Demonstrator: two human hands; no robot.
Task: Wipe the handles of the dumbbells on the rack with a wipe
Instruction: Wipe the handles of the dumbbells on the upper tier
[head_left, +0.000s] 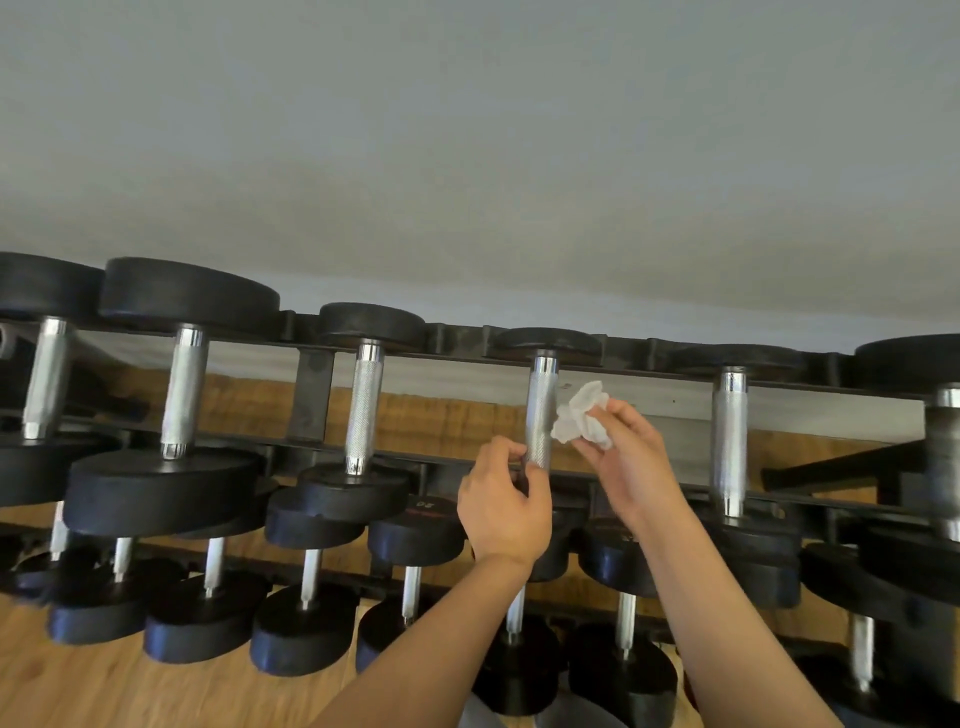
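A black rack (660, 475) carries black dumbbells with knurled steel handles on its upper row. My left hand (501, 506) grips the lower end of one steel handle (540, 410) near the middle of that row. My right hand (626, 452) pinches a crumpled white wipe (582, 415) just right of the same handle; the wipe's edge is touching or nearly touching the steel. Neighbouring handles stand to the left (363, 410) and right (729, 441).
A lower row holds several smaller dumbbells (306, 577) right beneath my arms. Larger dumbbells (176, 395) sit at the far left of the upper row. A grey wall (467, 156) rises behind the rack, and wooden flooring (104, 680) shows below.
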